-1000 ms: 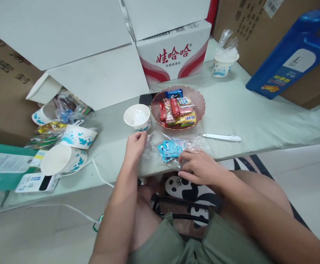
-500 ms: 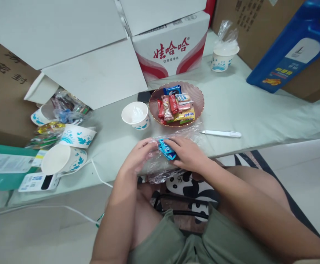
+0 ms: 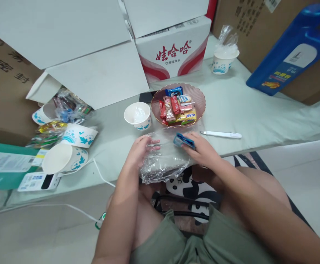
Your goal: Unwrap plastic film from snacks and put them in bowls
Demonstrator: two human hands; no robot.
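In my right hand (image 3: 199, 146) are blue snack packets (image 3: 184, 140), pinched between thumb and fingers above the table edge. My left hand (image 3: 141, 149) has its fingers stretched out and apart, at the left side of a clear plastic bag (image 3: 164, 159). The bag lies spread over the table's front edge, crinkled and partly hanging down. Just beyond my hands stands a pink scalloped bowl (image 3: 201, 106) with several wrapped snacks, among them red packets (image 3: 175, 105) and a yellow one (image 3: 188, 116). A white paper cup (image 3: 138, 115) is left of the bowl.
A white-handled slim tool (image 3: 221, 134) lies on the right. Several paper cups (image 3: 63, 158) and wrapped snacks are at the left, near a white cable (image 3: 100, 176). Behind stand white boxes (image 3: 173, 55), a bagged cup (image 3: 222, 60) and a blue bottle (image 3: 283, 58).
My right hand has moved right with the blue packets, away from my left hand. The plastic bag now lies uncovered between my hands, and my left fingers have spread.
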